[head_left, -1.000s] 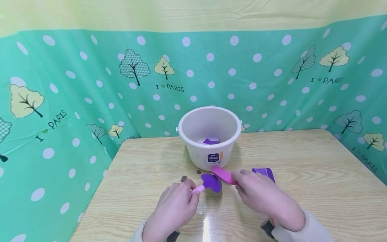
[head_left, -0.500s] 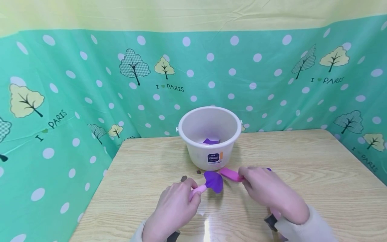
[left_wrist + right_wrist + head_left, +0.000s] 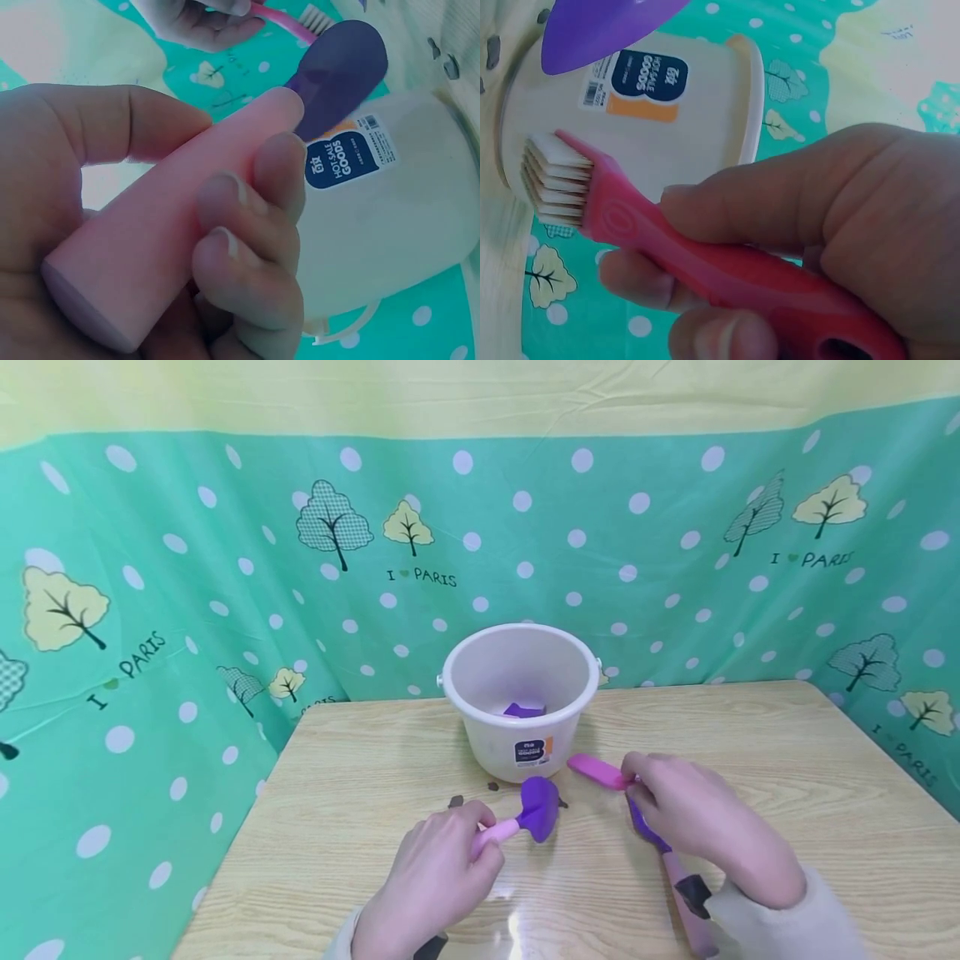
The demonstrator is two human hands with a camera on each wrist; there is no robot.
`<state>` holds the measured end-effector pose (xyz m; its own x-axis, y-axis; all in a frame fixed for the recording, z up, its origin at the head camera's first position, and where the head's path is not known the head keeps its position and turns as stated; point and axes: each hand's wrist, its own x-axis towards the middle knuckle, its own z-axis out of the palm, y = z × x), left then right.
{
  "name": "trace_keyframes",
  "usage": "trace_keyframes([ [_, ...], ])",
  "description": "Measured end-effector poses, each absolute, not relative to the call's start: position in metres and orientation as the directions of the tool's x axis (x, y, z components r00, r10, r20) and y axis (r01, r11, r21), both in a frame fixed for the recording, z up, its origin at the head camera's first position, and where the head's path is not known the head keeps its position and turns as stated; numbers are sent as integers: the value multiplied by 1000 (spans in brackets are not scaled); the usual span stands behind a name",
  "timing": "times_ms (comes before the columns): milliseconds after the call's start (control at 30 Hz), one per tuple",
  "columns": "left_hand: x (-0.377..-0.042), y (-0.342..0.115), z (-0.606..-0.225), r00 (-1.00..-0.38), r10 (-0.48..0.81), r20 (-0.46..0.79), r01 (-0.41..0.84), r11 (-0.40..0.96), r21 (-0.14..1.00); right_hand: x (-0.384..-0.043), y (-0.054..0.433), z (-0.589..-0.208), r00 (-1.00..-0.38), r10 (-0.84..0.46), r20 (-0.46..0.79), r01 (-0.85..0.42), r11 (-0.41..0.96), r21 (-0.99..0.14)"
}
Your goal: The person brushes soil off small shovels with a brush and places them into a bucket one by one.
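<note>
My left hand [image 3: 438, 868] grips the pink handle of a small trowel [image 3: 538, 808] and holds its purple blade in front of the bucket. The left wrist view shows the fingers curled round that handle [image 3: 172, 217]. A pink brush [image 3: 597, 772] is in my right hand [image 3: 701, 814], just right of the bucket's base. White bristles [image 3: 555, 180] show at its head in the right wrist view, with thumb and fingers pinching the handle. The white bucket [image 3: 487, 747] stands upright behind both hands, something purple [image 3: 523, 711] inside it.
Small dark bits [image 3: 456, 802] lie on the wooden table [image 3: 337, 827] left of the trowel, and one dark piece [image 3: 563, 803] is beside its blade. Another purple-ended tool with a pink handle [image 3: 686, 906] lies partly beneath my right forearm. A green patterned curtain [image 3: 525, 527] hangs behind.
My right hand has moved right and slightly away with the brush, off the trowel blade. The trowel's blade has turned a little, and a dark piece now shows beside it.
</note>
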<state>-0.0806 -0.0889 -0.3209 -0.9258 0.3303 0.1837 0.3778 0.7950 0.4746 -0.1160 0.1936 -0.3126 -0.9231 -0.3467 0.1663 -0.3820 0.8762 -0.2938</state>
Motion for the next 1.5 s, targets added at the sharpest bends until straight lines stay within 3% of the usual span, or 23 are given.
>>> trace_keyframes([
  [233,-81,-89,-320,-919,333,209,393,794,464,-117,196,-306,-966,-186,182,-238,914,-328],
  [400,-80,-89,-317,-915,342,215,404,781,477,-117,198,-304,-963,-101,248,-187,918,-351],
  [633,-80,-88,-317,-906,345,246,423,774,471,-117,201,-304,-939,-78,336,-199,918,-342],
  [1033,-80,-90,-316,-876,355,325,479,711,514,-116,203,-302,-932,-40,359,-177,917,-358],
  [1500,-85,-96,-313,-779,309,546,620,509,596,-118,206,-302,-937,-24,348,-159,918,-364],
])
